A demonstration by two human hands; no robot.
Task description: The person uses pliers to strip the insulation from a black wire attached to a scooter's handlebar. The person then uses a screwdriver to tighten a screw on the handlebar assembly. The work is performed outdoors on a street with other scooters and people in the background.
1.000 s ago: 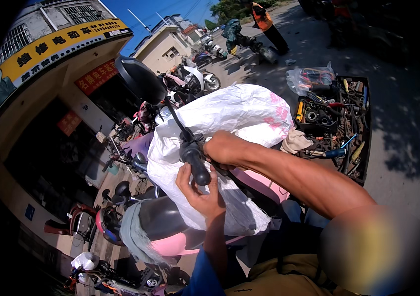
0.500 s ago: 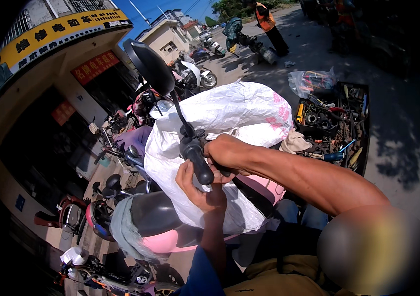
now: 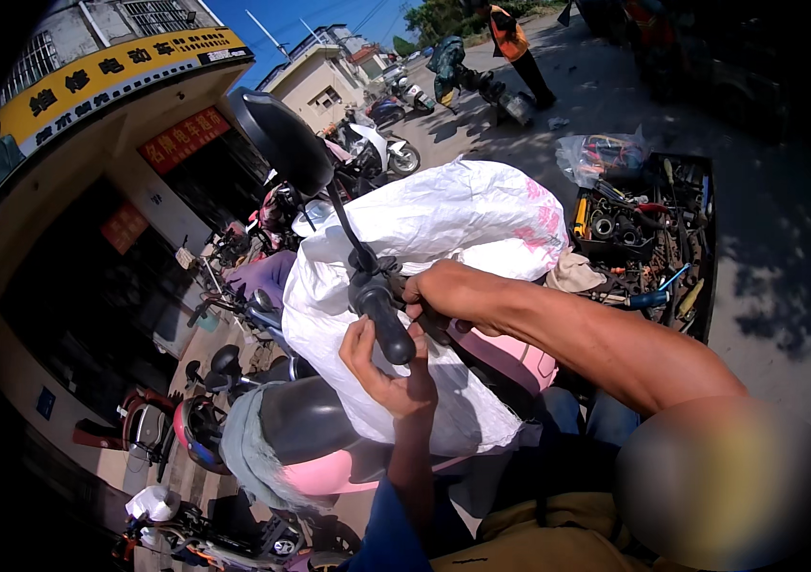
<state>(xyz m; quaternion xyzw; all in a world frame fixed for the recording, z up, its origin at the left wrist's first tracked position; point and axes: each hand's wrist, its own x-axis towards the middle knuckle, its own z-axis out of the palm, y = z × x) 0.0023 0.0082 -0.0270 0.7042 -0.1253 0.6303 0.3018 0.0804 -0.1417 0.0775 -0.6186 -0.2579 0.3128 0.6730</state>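
A black rubber handlebar grip (image 3: 382, 319) points toward me from a pink scooter (image 3: 510, 360), with a round-backed mirror (image 3: 283, 143) on a stalk above it. My left hand (image 3: 388, 379) is curled about the grip's near end, fingers on one side and thumb on the other. Just right of the grip, beside its inner part, my right hand (image 3: 443, 289) is bent closed; its fingertips are mostly hidden, and what they hold cannot be made out. A white woven sack (image 3: 424, 214) with pink print drapes the scooter's front beneath both hands.
Right of the scooter stands an open tool tray (image 3: 653, 238) with a clear plastic bag (image 3: 604, 157) at its far end. A beige rag (image 3: 574, 273) lies by it. The black seat (image 3: 305, 415) carries a grey-green cloth (image 3: 251, 448). Parked scooters line the shopfront; a person in an orange vest (image 3: 510, 36) stands far off.
My right hand has drawn slightly away from the underside of the grip, and my left thumb now shows beside it. The whole view has shifted a little.
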